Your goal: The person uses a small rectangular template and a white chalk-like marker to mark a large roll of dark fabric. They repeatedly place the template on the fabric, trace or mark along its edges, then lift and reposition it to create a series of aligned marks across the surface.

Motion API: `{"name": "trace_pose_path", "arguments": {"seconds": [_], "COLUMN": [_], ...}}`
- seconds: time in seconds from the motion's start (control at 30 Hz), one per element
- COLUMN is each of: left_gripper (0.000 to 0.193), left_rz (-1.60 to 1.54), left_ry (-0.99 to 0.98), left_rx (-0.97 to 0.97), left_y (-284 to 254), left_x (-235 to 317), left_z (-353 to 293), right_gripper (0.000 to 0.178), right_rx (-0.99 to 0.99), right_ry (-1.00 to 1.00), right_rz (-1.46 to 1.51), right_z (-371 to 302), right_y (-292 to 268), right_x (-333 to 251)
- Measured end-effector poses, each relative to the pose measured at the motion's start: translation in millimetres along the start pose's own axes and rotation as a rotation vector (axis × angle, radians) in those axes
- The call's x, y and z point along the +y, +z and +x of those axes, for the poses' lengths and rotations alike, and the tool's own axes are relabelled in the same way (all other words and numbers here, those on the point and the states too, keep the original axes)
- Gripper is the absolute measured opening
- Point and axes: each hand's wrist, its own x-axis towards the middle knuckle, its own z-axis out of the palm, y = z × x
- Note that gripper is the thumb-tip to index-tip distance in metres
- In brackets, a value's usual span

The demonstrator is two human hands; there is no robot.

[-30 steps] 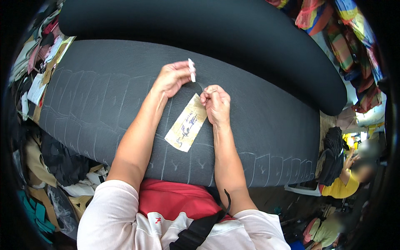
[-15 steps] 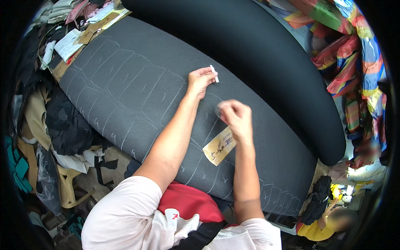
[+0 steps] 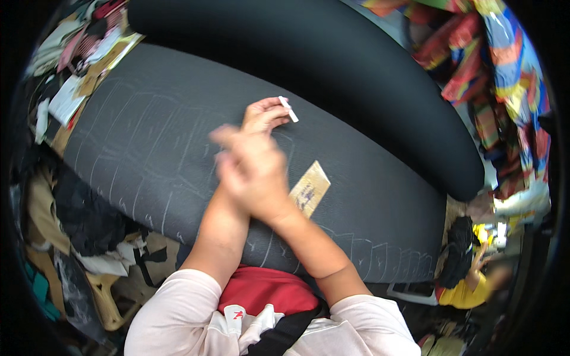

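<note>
Left hand (image 3: 265, 117) pinches white stick (image 3: 288, 110); right hand (image 3: 255, 169) (blurred, grip unclear) crosses over left forearm (image 3: 221, 230).

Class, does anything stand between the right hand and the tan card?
Nothing visible does: the tan card lies on the dark fabric, right of the blurred right hand. The left hand, holding a white stick, is farther up, clear of that gap.

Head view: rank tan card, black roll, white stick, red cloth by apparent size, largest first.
1. Black roll
2. Red cloth
3. Tan card, partly hidden by the right forearm
4. White stick, in the left hand
</note>
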Motion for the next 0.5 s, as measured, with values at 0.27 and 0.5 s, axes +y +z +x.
{"name": "trace_pose_path", "arguments": {"seconds": [0.27,0.5], "left_gripper": [0.023,0.019], "left_rz": [0.217,0.332], "left_ry": [-0.106,-0.141], "left_rx": [-0.203,-0.190], "left_y": [32.4,40.8], "left_x": [-18.6,-28.6], "left_z": [-11.9,-15.9], "right_gripper": [0.036,0.033], "right_rx": [0.333,0.208], "right_ry": [0.627,0.635], "right_rz": [0.342,0.551], "right_z": [-45.7,-56.2], "right_y": [-84.3,-93.1], "right_x": [111.5,136.9]}}
